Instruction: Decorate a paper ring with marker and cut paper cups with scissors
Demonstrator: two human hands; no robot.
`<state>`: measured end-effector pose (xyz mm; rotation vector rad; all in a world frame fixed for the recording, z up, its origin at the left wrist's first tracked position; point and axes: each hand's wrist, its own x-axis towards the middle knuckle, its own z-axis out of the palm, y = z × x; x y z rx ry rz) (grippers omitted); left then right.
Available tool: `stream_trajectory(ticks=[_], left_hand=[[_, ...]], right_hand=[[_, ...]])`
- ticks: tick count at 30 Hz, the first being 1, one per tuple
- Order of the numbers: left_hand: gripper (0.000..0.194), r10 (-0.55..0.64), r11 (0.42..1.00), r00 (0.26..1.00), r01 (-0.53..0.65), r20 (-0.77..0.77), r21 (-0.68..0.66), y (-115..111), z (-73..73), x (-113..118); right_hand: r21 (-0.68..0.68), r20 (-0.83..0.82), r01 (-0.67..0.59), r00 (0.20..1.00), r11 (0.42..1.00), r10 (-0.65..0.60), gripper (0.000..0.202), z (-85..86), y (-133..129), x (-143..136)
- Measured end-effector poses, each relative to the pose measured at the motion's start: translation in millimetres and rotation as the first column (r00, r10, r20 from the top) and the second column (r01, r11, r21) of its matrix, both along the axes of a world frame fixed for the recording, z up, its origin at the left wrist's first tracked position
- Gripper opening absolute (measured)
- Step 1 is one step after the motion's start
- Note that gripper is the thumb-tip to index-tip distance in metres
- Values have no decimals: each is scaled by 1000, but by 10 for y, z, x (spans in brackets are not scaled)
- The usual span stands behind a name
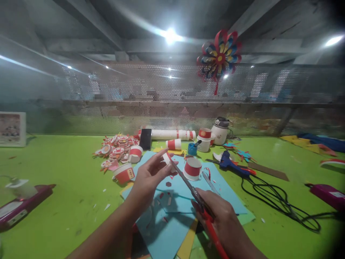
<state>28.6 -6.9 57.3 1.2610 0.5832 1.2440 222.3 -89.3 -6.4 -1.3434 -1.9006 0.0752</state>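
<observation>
In the head view, the left hand pinches a white and red paper piece between thumb and fingers, above the blue sheets. The right hand is closed around the handles of the scissors. Their long axis goes from the lower right up to the left, and the tip is at the piece; whether it touches, one cannot tell. The left hand is the nearer one to the piece. Just right of the blades stands a red-banded cup, mouth upward. Behind it, a blue jar holds a dark stick, which leans right.
</observation>
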Motion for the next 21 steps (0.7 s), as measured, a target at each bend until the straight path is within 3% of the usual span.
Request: stream_trajectory(ticks=[8,14,18,21], left_hand=[[56,-17,995,999,19,29,-94,-13,24,6],[43,-33,986,995,47,91,-160,15,16,6],[33,-38,985,991,59,127,-164,44,11,3],[36,-9,986,990,33,141,-165,52,11,1]], right_hand=[[-10,-33,-22,999,1000,22,22,59,23,3],[105,-95,32,995,994,-22,17,23,49,46],[39,-81,-9,997,999,12,19,41,56,75],[5,-42,-41,998,999,41,21,66,55,85]])
